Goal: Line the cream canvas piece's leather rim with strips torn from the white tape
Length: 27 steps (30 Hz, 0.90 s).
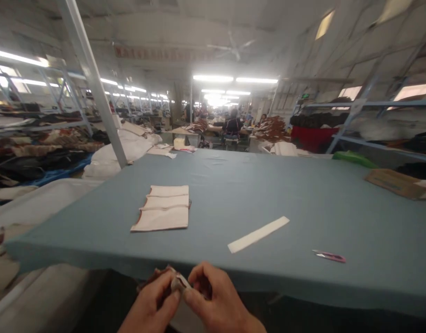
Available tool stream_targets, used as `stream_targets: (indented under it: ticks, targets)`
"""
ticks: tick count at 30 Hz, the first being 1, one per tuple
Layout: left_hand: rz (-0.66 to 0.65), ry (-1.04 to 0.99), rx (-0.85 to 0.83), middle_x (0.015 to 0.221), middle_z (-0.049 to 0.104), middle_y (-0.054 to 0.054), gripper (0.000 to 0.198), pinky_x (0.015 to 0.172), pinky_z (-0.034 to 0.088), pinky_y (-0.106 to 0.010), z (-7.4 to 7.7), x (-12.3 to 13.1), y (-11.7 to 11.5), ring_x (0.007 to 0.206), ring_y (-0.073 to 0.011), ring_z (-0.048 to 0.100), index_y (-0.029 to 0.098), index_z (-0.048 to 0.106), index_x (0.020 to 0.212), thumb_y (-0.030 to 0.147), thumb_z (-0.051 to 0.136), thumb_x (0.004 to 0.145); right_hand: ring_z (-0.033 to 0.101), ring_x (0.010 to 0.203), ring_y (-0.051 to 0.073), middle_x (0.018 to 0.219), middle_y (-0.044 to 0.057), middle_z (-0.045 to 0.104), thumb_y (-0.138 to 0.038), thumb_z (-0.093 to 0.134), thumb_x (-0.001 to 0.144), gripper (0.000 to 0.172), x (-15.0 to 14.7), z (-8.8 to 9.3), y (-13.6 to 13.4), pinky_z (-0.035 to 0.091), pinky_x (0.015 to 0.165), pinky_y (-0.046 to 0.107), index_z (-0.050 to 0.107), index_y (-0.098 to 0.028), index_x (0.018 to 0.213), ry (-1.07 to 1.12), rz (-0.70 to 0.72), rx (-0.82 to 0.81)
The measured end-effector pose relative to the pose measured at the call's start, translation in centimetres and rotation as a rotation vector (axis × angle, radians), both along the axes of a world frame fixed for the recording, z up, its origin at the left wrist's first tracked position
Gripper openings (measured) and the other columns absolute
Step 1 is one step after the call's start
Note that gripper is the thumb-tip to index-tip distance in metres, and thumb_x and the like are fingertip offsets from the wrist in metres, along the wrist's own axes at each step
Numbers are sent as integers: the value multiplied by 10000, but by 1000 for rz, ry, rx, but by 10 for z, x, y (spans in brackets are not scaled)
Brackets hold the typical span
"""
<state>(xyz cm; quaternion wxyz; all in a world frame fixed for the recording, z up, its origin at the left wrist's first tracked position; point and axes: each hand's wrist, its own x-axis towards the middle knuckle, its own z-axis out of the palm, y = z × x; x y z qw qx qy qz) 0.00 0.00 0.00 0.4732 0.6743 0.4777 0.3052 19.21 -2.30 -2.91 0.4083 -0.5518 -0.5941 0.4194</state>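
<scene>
My left hand (156, 301) and my right hand (216, 303) meet below the near edge of the blue-grey table (303, 194). Both pinch a small piece of cream and brown fabric (180, 280) between their fingertips. Most of that piece is hidden by the fingers. On the table ahead lies a stack of folded cream fabric pieces (163, 208) with brown edging. A long cream strip (258, 234) lies to the right of it, and small pink thread snips (329, 255) lie farther right.
A slanted metal post (95, 83) rises at the table's far left corner. A cardboard box (397, 182) sits at the right edge. White bins (42, 203) stand at the left, with racks of fabric on both sides. People work at tables far behind.
</scene>
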Motion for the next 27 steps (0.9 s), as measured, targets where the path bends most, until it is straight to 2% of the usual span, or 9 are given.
stream_targets:
  ticks: [2,4,7,15,17,21,24,27]
  targets:
    - [-9,32,17,779,697,-37,335,697,568,-264,14,3,-2,770,-221,660,208,714,788,492,630,945,512,681,140,755,-22,601,-416,680,858,236,2,20,2,377,632,266,659,-191,926,94,68,-64]
    - [-12,74,24,766,688,-31,304,662,538,-253,27,5,-3,749,-213,648,213,699,781,448,598,944,476,668,131,749,-34,561,-473,672,864,290,5,35,7,358,618,266,625,-192,913,204,140,-130]
    - [-3,136,38,759,691,-32,313,633,503,-252,38,7,-2,721,-205,638,216,675,767,432,530,941,427,657,116,744,-48,519,-536,684,855,351,8,46,14,327,601,260,586,-200,883,310,214,-199]
    - [-23,64,-21,747,651,-9,289,643,486,-243,35,3,-1,721,-190,605,220,616,731,430,551,918,366,595,91,660,-84,471,-552,738,885,395,4,52,17,281,541,225,531,-217,846,414,293,-342]
    - [-48,35,-48,733,642,-5,296,641,476,-240,34,2,-2,697,-178,578,218,599,706,423,548,913,367,568,87,636,-89,473,-517,710,917,359,2,52,14,288,526,220,523,-220,842,447,283,-364]
    - [-75,-27,-76,722,610,-1,292,627,465,-243,32,2,-2,684,-172,544,209,635,720,420,545,901,406,575,97,657,-64,524,-442,639,973,302,0,51,8,324,527,232,545,-214,800,256,183,-224]
    - [-41,-7,-65,715,588,7,329,624,456,-243,27,4,-1,680,-166,532,206,639,709,454,602,923,426,588,109,665,-54,534,-423,603,994,282,0,50,4,332,551,248,561,-215,807,121,160,-88]
    - [0,54,-14,693,566,15,394,603,448,-234,19,6,1,653,-155,522,210,620,686,491,609,962,475,594,118,676,-42,570,-393,570,1018,254,1,42,1,343,572,253,564,-222,831,51,114,1]
